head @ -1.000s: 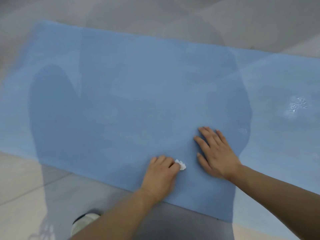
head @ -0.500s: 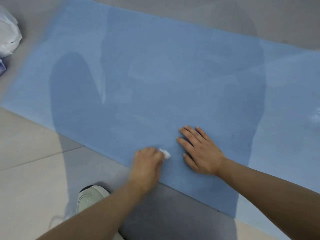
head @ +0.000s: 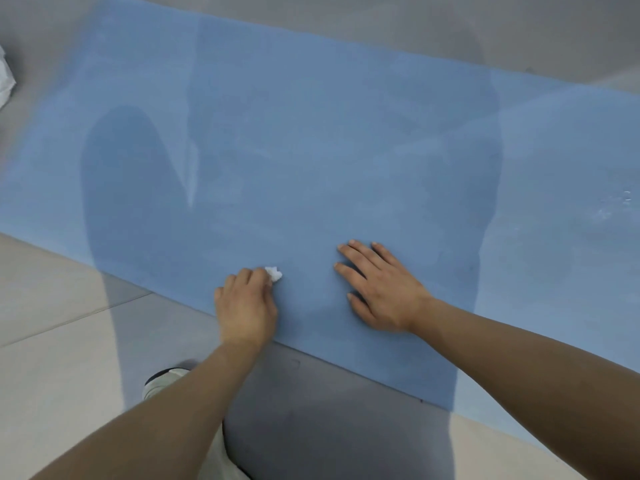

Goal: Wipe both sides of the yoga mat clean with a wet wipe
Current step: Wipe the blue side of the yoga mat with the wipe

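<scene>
The flat blue foam yoga mat (head: 311,133) lies unrolled on the pale tiled floor (head: 52,323), running from upper left to lower right across my view, its near edge just in front of me. A small crumpled white wet wipe (head: 273,273) sits on the mat close to that near edge, poking out past the fingertips of my left hand (head: 247,306). That grip is closed round the wipe, fingers curled over it and pressing it down onto the foam. My right hand (head: 379,289) lies flat on the mat just beside it, fingers straight and spread, holding nothing; I judge it is pinning the mat so it will not creep under the rubbing.

I take the step in hand to be wiping the upper face, working the strip along the near edge. Faint smears and a wet patch (head: 620,202) far to the right suggest parts are already covered, though I cannot tell how much. The underside looks untouched, so I'd put the task short of halfway.

The next move calls for steady downward pressure and overlapping strokes along the mat, with the bracing hand shifting alongside. At the left border a white bag (head: 5,81) sits on the floor; my light shoe (head: 162,381) shows below.
</scene>
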